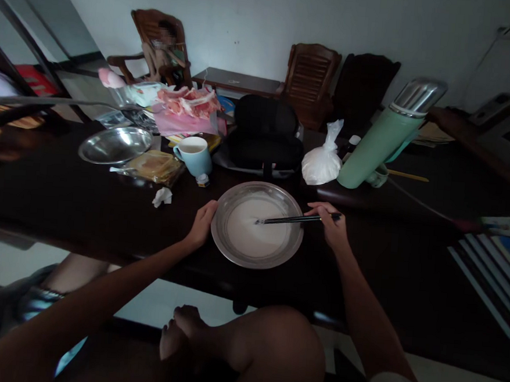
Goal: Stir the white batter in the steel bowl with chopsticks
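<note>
A round metal bowl (255, 261) stands on the dark table in front of me, with a whitish liquid (258, 235) in it. My left hand (203, 222) grips the bowl's left rim, its fingers closed against the edge. In my right hand (329, 222) is a pair of dark chopsticks (292, 219), held nearly level over the bowl's right rim. Their tips dip into the liquid near the middle of the bowl. Behind the bowl and to its right sits a tied clear plastic bag of white powder (321, 165).
A green thermos (374, 147) stands right of the bag. A black case (265, 136) lies behind the bowl. Leftward are a light blue mug (195, 155), an empty metal dish (116, 146), crumpled tissue (162, 197) and raw meat (191, 103). Books (493, 277) lie far right. People sit nearby.
</note>
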A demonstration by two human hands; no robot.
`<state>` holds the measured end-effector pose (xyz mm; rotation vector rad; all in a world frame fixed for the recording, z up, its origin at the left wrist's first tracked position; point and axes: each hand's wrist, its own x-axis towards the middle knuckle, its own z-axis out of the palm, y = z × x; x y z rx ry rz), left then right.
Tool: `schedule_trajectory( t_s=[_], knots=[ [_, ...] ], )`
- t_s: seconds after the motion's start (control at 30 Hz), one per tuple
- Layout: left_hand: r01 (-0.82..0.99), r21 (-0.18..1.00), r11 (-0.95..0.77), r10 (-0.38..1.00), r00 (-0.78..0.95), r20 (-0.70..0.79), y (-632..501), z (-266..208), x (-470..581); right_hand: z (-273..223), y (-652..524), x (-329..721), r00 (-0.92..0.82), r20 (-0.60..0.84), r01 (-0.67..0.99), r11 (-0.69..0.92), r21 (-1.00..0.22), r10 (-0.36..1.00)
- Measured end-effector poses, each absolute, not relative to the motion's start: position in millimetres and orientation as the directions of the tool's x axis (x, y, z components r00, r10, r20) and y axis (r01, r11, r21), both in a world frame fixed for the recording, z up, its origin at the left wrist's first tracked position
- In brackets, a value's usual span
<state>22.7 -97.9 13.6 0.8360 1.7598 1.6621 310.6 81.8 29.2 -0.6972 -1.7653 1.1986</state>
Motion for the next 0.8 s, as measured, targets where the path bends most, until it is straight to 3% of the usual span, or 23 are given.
schedule_trajectory(
  t_s=[0.1,0.27,0.43,0.6,0.8],
  knots=[
    [0.047,0.999,0.011,0.766,-0.642,0.022,-98.2,12.0,23.2,26.6,84.1,311.8,-0.419,0.34,-0.051,0.352,-0.934,0.842],
    [0.078,0.997,0.013,0.765,-0.642,0.04,-99.1,11.3,22.3,28.2,81.5,310.2,-0.522,0.318,-0.016,0.363,-0.932,0.792],
    [0.088,0.996,0.012,0.764,-0.643,0.048,-99.1,9.5,21.0,31.0,82.1,311.7,-0.4,0.346,-0.051,0.356,-0.933,0.849],
    [0.105,0.994,0.024,0.775,-0.63,0.048,-99.8,8.0,21.0,31.4,80.1,309.9,-0.537,0.328,-0.02,0.377,-0.926,0.777],
    [0.115,0.993,0.024,0.765,-0.642,0.056,-99.1,8.1,21.0,30.0,83.0,311.5,-0.399,0.341,-0.042,0.355,-0.934,0.851]
  ],
)
